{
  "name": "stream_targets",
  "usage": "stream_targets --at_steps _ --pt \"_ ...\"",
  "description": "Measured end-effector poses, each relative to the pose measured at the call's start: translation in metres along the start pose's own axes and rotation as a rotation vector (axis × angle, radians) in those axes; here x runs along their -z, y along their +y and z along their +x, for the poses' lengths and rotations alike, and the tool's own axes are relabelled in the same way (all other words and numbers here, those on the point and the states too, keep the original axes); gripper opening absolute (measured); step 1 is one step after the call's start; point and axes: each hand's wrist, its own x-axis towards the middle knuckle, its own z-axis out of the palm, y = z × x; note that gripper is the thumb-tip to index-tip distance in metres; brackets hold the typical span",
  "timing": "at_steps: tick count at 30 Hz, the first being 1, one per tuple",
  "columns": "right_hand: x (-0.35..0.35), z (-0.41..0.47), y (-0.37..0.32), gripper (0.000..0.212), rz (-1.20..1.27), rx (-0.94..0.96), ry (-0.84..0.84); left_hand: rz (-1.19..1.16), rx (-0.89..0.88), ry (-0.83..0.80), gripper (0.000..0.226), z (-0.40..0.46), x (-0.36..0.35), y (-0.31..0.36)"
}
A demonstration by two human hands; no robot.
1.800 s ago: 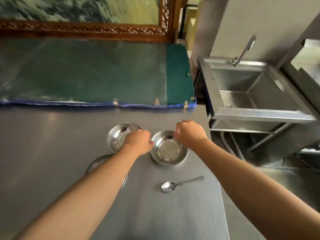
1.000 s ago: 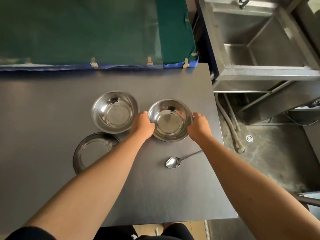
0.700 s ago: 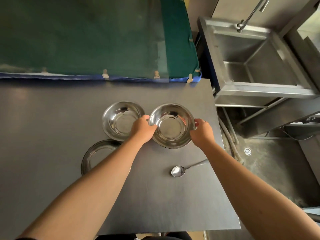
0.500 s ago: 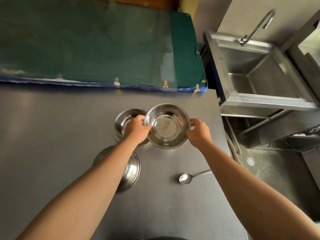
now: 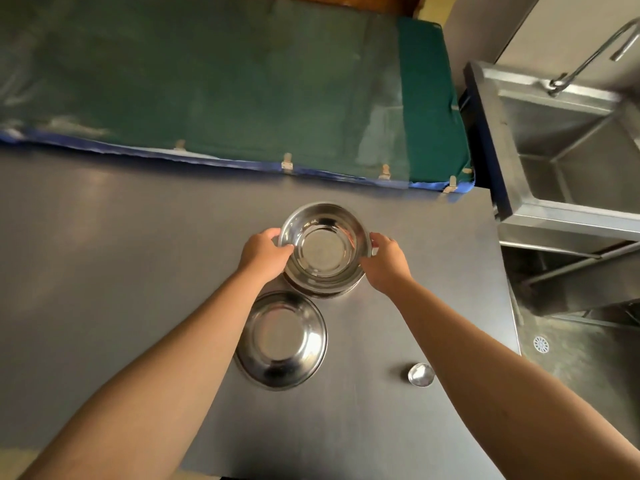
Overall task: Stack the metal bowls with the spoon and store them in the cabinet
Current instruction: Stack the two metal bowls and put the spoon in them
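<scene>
I hold a shiny metal bowl by its rim, my left hand on its left side and my right hand on its right. It sits in or just above a second metal bowl, of which only the lower rim shows. A third metal bowl stands alone on the dark steel table, nearer to me. The spoon lies at the right; only its scoop shows, its handle hidden behind my right forearm.
A green cloth-covered surface with a blue edge borders the table's far side. A steel sink with a tap stands to the right, beyond the table's right edge. Below it lies a floor with a drain.
I lifted the right bowl with both hands and carried it left over the neighbouring bowl. The head camera shifted, so the table and sink appear displaced.
</scene>
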Motion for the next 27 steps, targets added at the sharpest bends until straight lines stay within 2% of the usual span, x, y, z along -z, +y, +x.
stream_targets --at_steps 6,10,17,22,27 --pt "-0.015 0.004 0.009 0.038 -0.046 -0.044 0.002 -0.044 0.060 -0.063 0.052 0.011 -0.004 -0.012" --pt "-0.021 0.004 0.016 0.037 -0.054 -0.073 0.005 0.024 0.044 -0.075 0.049 0.017 -0.007 -0.020" --pt "-0.028 -0.002 0.028 0.053 0.036 -0.184 0.060 -0.056 0.064 -0.098 0.045 0.017 -0.019 -0.030" --pt "-0.015 -0.015 0.039 0.030 0.066 -0.191 0.089 -0.118 0.060 -0.148 0.048 0.006 -0.029 -0.025" --pt "0.006 -0.035 0.060 0.034 0.053 -0.198 0.098 -0.141 0.036 -0.207 0.049 -0.016 -0.052 -0.022"
